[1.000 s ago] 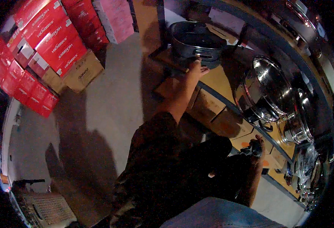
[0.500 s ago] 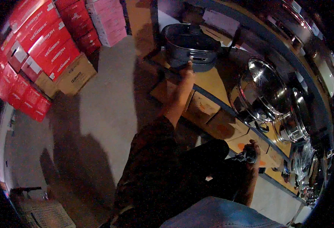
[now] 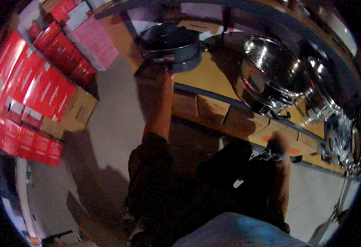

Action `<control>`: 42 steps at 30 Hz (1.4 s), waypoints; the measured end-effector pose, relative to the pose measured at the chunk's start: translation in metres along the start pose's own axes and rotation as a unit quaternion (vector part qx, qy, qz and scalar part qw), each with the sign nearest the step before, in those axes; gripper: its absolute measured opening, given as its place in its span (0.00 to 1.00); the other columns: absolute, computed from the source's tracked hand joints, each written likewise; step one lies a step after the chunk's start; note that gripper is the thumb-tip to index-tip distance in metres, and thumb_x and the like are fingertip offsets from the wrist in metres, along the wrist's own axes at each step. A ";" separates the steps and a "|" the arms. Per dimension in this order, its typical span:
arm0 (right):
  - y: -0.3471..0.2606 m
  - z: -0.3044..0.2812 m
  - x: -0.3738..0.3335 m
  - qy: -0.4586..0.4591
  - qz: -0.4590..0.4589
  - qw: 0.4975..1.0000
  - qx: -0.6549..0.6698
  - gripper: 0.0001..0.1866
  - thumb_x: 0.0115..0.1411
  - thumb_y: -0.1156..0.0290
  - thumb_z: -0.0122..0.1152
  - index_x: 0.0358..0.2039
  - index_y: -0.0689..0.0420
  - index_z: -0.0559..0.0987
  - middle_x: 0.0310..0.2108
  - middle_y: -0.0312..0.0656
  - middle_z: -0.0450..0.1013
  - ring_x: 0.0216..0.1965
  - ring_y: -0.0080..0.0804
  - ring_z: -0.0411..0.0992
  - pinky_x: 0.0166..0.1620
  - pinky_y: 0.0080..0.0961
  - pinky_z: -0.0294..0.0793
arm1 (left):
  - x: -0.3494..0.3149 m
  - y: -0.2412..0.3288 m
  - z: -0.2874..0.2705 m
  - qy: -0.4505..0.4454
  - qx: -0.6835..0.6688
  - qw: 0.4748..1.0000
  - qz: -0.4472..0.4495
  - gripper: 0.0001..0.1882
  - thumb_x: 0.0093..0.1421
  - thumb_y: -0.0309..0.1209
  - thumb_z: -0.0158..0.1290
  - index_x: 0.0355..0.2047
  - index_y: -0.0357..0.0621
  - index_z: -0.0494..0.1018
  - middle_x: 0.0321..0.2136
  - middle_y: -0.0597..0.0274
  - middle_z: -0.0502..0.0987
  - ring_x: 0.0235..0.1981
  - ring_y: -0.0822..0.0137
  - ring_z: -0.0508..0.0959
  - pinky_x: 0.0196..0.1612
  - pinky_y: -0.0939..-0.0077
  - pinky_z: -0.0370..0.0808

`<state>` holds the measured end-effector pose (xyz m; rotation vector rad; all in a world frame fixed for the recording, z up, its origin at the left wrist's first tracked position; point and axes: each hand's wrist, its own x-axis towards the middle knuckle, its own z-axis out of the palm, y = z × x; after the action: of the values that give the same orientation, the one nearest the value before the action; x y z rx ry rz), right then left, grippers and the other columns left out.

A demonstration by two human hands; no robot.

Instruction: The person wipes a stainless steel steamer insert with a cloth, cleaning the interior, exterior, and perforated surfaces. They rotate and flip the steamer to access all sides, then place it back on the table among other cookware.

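A dark oval pot (image 3: 173,43) with a lid stands on the far shelf. My left hand (image 3: 160,71) reaches up to its front, at the handle; the fingers are lost in shadow, so their grip does not show. Lower right, above my knee, my right hand (image 3: 280,145) is smeared by motion. It is closed around a dark crumpled thing (image 3: 267,155), perhaps a cloth.
Shiny steel pots (image 3: 277,68), one with a perforated insert, sit right of the dark pot. Plastic-wrapped metalware (image 3: 341,142) lies farther right. Cardboard boxes (image 3: 211,109) line the space under the shelf. Red cartons (image 3: 45,88) and pink cartons (image 3: 92,43) are stacked at left.
The whole view has swung, so the shelf and pots appear farther left. My left hand stays at the dark pot's front. My right hand has become blurred, still with the dark thing.
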<state>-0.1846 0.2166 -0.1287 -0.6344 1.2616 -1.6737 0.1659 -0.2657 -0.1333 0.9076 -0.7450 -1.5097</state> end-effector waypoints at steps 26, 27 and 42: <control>0.018 -0.020 -0.041 -0.080 -0.087 0.935 0.333 0.18 0.66 0.55 0.42 0.47 0.51 0.73 0.40 0.32 0.74 0.39 0.26 0.74 0.42 0.26 0.74 | -0.337 0.040 0.307 -0.548 0.599 0.488 0.320 0.36 0.46 0.38 0.61 0.54 0.38 0.62 0.45 0.43 0.73 0.48 0.47 0.73 0.51 0.61 0.67; 0.018 -0.022 -0.047 -0.085 -0.103 0.936 0.325 0.18 0.66 0.55 0.41 0.48 0.51 0.72 0.41 0.32 0.74 0.39 0.26 0.74 0.43 0.27 0.74 | -0.324 0.031 0.316 -0.547 0.626 0.462 0.308 0.36 0.45 0.38 0.61 0.53 0.38 0.62 0.43 0.43 0.74 0.46 0.46 0.74 0.49 0.60 0.69; -0.010 0.001 -0.094 0.005 -0.222 0.935 0.278 0.17 0.63 0.53 0.47 0.42 0.52 0.74 0.30 0.35 0.75 0.32 0.31 0.74 0.37 0.31 0.75 | -0.320 0.019 0.310 -0.325 0.678 0.430 0.499 0.20 0.47 0.23 0.55 0.43 0.39 0.68 0.33 0.41 0.76 0.36 0.42 0.76 0.40 0.54 0.72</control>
<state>-0.1450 0.3000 -0.1076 -0.5799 0.6099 -2.2831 -0.0825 0.0372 0.0798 0.5287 -2.6645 0.2803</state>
